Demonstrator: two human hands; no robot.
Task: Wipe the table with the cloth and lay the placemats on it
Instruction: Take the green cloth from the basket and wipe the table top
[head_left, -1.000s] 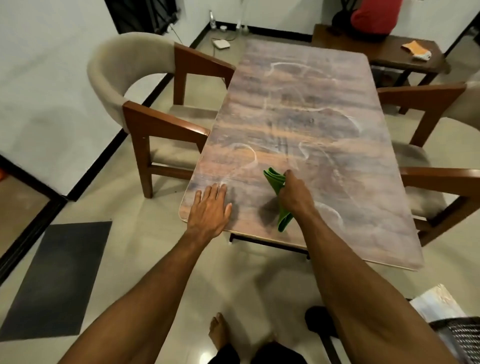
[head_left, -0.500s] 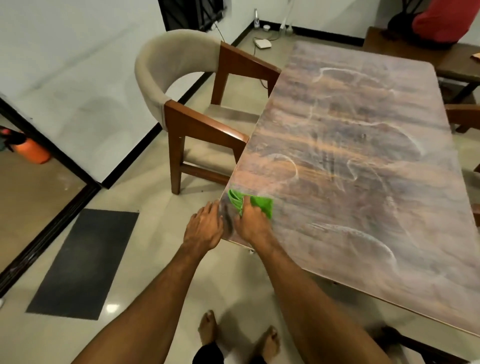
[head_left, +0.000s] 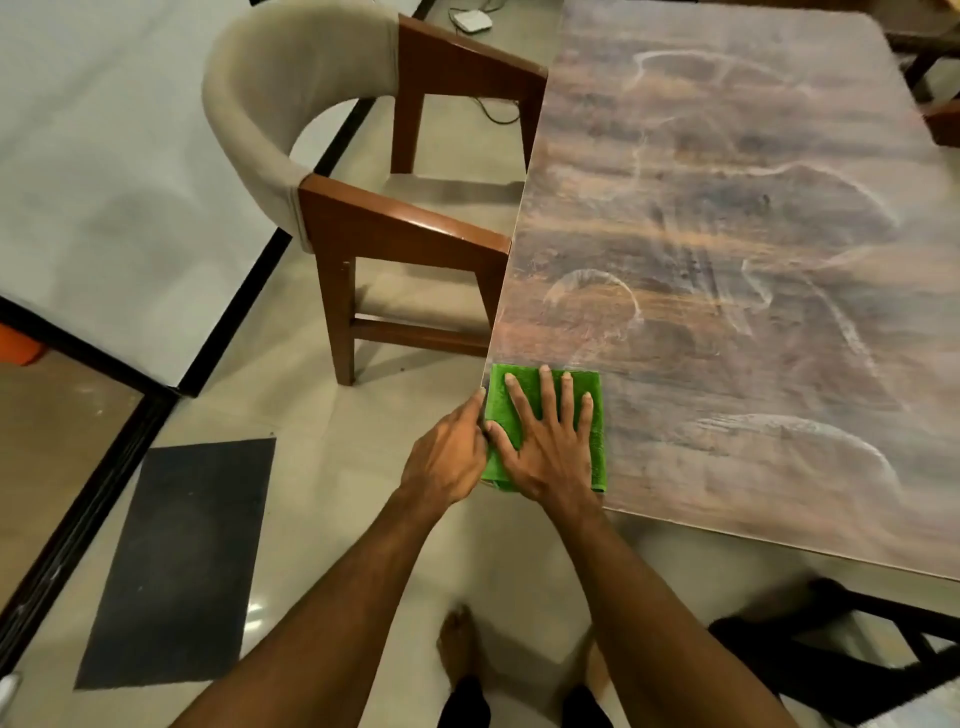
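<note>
The soft, limp cloth (head_left: 545, 423) lies at the surface's (head_left: 727, 260) seven-o'clock corner, right hand (head_left: 550, 441) spread flat on it, left hand (head_left: 447, 457) pinching its nine-o'clock edge, the best hold.

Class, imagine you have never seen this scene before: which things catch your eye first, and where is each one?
The bright green cloth on the near left corner of the wooden table stands out first, with the right hand spread flat on it and the left hand at the table's edge. Pale curved wipe streaks cross the tabletop. A cushioned wooden chair stands left of the table.
</note>
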